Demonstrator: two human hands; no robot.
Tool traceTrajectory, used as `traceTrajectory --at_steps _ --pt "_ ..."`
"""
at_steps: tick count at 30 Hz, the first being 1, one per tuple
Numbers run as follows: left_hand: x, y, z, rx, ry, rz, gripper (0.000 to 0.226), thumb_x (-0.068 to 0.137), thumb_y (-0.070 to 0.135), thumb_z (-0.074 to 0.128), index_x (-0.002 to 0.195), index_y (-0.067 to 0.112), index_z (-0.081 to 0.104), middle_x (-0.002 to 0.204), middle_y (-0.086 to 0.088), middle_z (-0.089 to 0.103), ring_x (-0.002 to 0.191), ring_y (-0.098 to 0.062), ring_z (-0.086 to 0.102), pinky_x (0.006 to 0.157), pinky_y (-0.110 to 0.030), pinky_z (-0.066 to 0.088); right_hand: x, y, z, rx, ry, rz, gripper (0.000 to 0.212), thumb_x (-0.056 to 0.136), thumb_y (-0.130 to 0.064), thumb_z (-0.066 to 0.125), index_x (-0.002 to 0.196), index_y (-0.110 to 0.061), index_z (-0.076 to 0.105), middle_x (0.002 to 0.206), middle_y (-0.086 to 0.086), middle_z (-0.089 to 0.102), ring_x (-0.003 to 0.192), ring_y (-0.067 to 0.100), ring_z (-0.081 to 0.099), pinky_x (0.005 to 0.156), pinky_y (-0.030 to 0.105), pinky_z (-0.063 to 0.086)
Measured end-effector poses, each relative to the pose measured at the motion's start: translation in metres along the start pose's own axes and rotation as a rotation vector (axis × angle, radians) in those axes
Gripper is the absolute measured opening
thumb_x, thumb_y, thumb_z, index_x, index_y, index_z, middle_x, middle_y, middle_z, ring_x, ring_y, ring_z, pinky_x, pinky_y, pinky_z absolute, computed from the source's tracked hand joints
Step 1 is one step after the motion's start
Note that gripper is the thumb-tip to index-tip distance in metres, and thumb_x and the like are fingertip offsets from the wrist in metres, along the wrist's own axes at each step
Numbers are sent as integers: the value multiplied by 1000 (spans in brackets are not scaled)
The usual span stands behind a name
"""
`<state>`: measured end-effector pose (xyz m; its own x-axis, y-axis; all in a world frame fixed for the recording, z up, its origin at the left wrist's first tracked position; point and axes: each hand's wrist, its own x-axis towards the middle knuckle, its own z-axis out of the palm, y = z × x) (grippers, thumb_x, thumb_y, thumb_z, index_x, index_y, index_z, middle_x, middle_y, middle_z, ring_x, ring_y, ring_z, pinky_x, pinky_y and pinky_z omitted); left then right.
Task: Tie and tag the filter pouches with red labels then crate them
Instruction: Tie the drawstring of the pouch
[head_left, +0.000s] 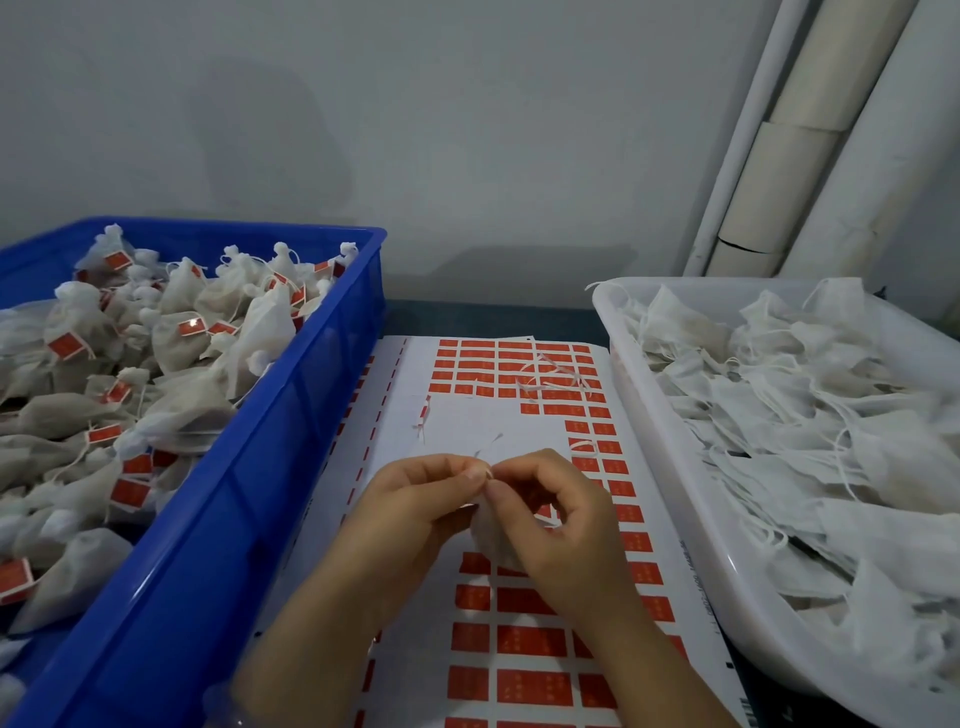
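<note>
Grey, unmarked wall (467, 130) fills the background, with pale round pipes (810, 145) running up its right side. Below it a narrow strip of dark tabletop (483, 319) shows between two containers.

On the left stands a deep blue plastic crate (218, 519), heaped with tied white pouches carrying small red tags (171, 338) on their strings. On the right sits a shallow white plastic tray (675, 493), full of flat, untagged white pouches with loose drawstrings (805, 415).

Between the two lies a large white backing sheet (483, 421), its left edge just beside the crate. Rows of rectangular red sticker labels (530, 640) cover its far end, right side and near end, while the middle is bare white. A few short white string scraps (550, 379) lie on the far rows of labels.

Both hands meet over the middle of the sheet. The left hand (415, 504) is curled, thumb and forefinger pinching the top of a small white mesh filter pouch (491, 535). The right hand (561, 525) is curled too, its thumb and forefinger pinching the same spot from the other side, the remaining fingers bent over the pouch. The pouch hangs between the palms, above the sheet, apart from crate and tray. A thin white drawstring end (488, 472) pokes up between the fingertips. Whether a label is on it cannot be told.
</note>
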<state>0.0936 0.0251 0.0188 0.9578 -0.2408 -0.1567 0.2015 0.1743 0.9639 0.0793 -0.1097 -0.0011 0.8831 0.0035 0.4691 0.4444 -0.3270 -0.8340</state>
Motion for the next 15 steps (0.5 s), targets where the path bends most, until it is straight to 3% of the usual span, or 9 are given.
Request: traceTrajectory --at_steps 7,11,15 --pt "0 1 1 12 54 -39 20 87 10 57 76 7 74 79 -10 72 79 -20 70 64 -21 55 1 1 -3 -31 32 -45 8 76 -27 63 78 -34 58 77 -23 59 79 3 58 66 9 48" --pt "2 -1 2 8 108 -74 19 89 10 57 80 3 72 74 -8 71 73 -18 70 66 -24 55 1 4 -3 -301 119 -239 7 74 -23 68 79 -19 66 81 -9 65 74 -1 55 70 4 46" --pt "3 -4 3 21 148 -74 17 88 13 57 89 2 70 79 -7 72 79 -19 69 77 -29 56 1 8 -3 -494 164 -386 15 74 -23 69 80 -10 73 81 2 70 76 11 61 74 18 51"
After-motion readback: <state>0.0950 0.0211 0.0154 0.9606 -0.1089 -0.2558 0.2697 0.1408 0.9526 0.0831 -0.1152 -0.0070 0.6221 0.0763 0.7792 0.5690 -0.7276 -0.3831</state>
